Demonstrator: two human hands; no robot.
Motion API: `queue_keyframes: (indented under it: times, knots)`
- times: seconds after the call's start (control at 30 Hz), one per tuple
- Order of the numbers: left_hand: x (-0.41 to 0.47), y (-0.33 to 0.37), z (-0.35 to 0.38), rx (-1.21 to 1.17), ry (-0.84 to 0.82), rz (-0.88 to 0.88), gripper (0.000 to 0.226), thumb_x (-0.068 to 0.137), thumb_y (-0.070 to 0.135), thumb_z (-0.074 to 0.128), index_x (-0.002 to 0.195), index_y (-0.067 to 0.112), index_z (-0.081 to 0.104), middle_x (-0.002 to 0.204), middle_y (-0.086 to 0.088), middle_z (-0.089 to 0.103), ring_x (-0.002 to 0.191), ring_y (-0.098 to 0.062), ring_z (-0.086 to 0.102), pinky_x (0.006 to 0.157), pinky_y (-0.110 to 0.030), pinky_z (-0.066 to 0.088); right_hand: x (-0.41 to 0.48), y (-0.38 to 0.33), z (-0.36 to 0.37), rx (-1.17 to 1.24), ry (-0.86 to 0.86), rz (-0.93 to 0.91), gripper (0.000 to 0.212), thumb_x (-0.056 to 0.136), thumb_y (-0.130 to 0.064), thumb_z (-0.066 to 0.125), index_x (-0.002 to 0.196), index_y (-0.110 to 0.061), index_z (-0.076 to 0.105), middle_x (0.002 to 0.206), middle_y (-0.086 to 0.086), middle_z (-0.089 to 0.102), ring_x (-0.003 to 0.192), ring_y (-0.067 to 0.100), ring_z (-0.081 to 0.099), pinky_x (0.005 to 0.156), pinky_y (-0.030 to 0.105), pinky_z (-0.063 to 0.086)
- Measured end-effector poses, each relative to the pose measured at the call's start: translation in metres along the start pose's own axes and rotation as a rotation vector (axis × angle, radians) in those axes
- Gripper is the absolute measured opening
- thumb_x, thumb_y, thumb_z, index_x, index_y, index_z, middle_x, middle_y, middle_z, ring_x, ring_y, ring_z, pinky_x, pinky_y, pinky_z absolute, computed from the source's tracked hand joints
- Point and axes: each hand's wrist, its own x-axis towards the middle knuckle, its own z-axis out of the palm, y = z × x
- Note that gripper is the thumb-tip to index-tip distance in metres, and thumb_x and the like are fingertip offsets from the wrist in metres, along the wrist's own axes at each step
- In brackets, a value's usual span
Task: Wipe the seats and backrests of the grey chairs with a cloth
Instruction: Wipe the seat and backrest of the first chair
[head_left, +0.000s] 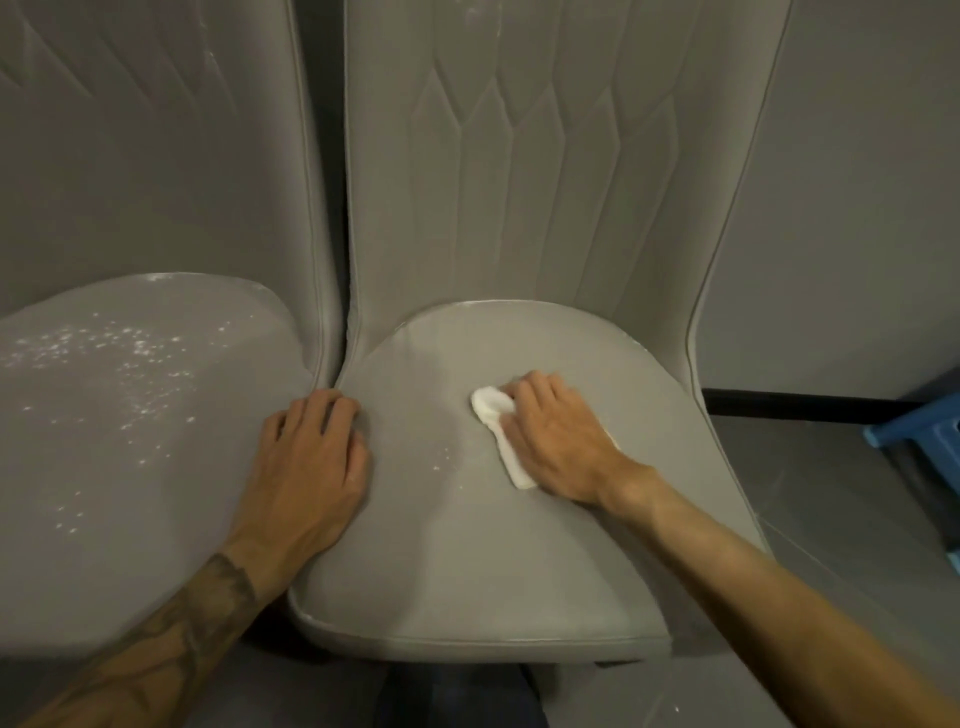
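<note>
Right hand is down on the seat of the chair straight ahead, fingers curled over a small white cloth and pinning it against the grey cushion, towards the back half of the seat. The cloth pokes out past the fingertips and trails back under the palm. Left hand rests at the seat's left edge, right where it meets the neighbouring chair; its fingers lie close together, lightly bent, holding nothing. A few white specks sit on the seat between the hands, and many more are scattered across the neighbouring chair. The quilted backrest stands upright behind the seat. A blue plastic object shows at far right.
</note>
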Motion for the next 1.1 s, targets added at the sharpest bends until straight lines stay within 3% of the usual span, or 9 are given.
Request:
queue_keyframes:
  times: [0.07, 0.2, 0.33, 0.4, 0.57, 0.7, 0.8, 0.97, 1.1]
  knots:
    - [0.000, -0.001, 0.001, 0.000, 0.003, 0.013, 0.024, 0.096, 0.025, 0.038, 0.110, 0.014, 0.054, 0.115, -0.009, 0.056, 0.097, -0.031, 0.054, 0.087, -0.047, 0.043, -0.016, 0.031, -0.012, -0.007, -0.016, -0.002, 0.030, 0.106, -0.031, 0.038, 0.125, -0.014, 0.052, 0.116, 0.009, 0.053, 0.098, 0.030, 0.049, 0.087, 0.042, 0.039]
    - [0.002, 0.000, 0.001, 0.001, 0.003, 0.006, 0.024, 0.096, 0.025, 0.039, 0.110, 0.014, 0.055, 0.115, -0.010, 0.057, 0.098, -0.032, 0.055, 0.088, -0.048, 0.043, -0.024, 0.074, -0.020, -0.113, -0.010, 0.313, 0.034, 0.106, -0.029, 0.033, 0.129, -0.008, 0.049, 0.123, 0.014, 0.052, 0.108, 0.034, 0.048, 0.098, 0.044, 0.037]
    - [0.002, 0.000, 0.001, 0.008, 0.004, 0.014, 0.027, 0.096, 0.026, 0.039, 0.112, 0.012, 0.056, 0.115, -0.011, 0.057, 0.098, -0.034, 0.055, 0.088, -0.049, 0.042, -0.036, 0.006, -0.001, -0.004, 0.013, 0.101, 0.031, 0.106, -0.032, 0.035, 0.120, -0.012, 0.053, 0.115, 0.011, 0.053, 0.098, 0.031, 0.048, 0.087, 0.045, 0.041]
    - [0.001, -0.001, 0.001, 0.003, 0.006, 0.017, 0.027, 0.096, 0.026, 0.040, 0.112, 0.012, 0.056, 0.116, -0.011, 0.058, 0.098, -0.033, 0.055, 0.088, -0.049, 0.042, -0.047, 0.020, -0.013, -0.004, -0.012, 0.012, 0.033, 0.106, -0.034, 0.032, 0.125, -0.015, 0.051, 0.118, 0.007, 0.051, 0.099, 0.027, 0.048, 0.087, 0.042, 0.042]
    - [0.000, -0.002, 0.004, 0.002, 0.010, 0.027, 0.025, 0.096, 0.026, 0.039, 0.111, 0.014, 0.055, 0.116, -0.011, 0.057, 0.098, -0.032, 0.054, 0.087, -0.048, 0.040, -0.054, 0.072, -0.026, -0.142, -0.001, 0.324, 0.036, 0.107, -0.029, 0.027, 0.133, -0.011, 0.045, 0.126, 0.010, 0.050, 0.110, 0.030, 0.046, 0.100, 0.041, 0.035]
    - [0.001, -0.002, 0.003, 0.015, 0.008, 0.026, 0.027, 0.095, 0.026, 0.040, 0.112, 0.012, 0.055, 0.116, -0.013, 0.057, 0.098, -0.035, 0.054, 0.087, -0.050, 0.040, -0.072, -0.001, -0.010, 0.029, 0.020, 0.123, 0.033, 0.107, -0.032, 0.029, 0.127, -0.014, 0.048, 0.121, 0.005, 0.049, 0.102, 0.026, 0.047, 0.089, 0.039, 0.040]
    - [0.000, -0.002, 0.004, 0.015, 0.017, 0.031, 0.027, 0.095, 0.026, 0.040, 0.113, 0.012, 0.055, 0.116, -0.013, 0.057, 0.097, -0.034, 0.054, 0.086, -0.049, 0.040, -0.092, 0.022, -0.023, 0.065, 0.029, 0.064, 0.031, 0.108, -0.032, 0.033, 0.132, -0.018, 0.046, 0.122, 0.001, 0.047, 0.099, 0.020, 0.045, 0.088, 0.035, 0.041]
    - [0.000, -0.001, 0.003, -0.004, 0.017, 0.024, 0.027, 0.094, 0.024, 0.042, 0.112, 0.010, 0.055, 0.115, -0.015, 0.057, 0.095, -0.036, 0.054, 0.085, -0.052, 0.041, -0.100, 0.055, -0.027, -0.087, 0.083, 0.442, 0.030, 0.106, -0.025, 0.034, 0.125, -0.009, 0.051, 0.117, 0.011, 0.051, 0.099, 0.028, 0.046, 0.089, 0.042, 0.041]
    - [0.000, 0.001, 0.001, -0.003, 0.026, 0.017, 0.026, 0.093, 0.022, 0.044, 0.111, 0.009, 0.056, 0.114, -0.015, 0.057, 0.094, -0.036, 0.054, 0.085, -0.051, 0.040, -0.095, -0.036, -0.004, 0.082, 0.138, 0.208, 0.026, 0.105, -0.026, 0.036, 0.120, -0.013, 0.051, 0.116, 0.006, 0.052, 0.096, 0.025, 0.047, 0.086, 0.041, 0.043]
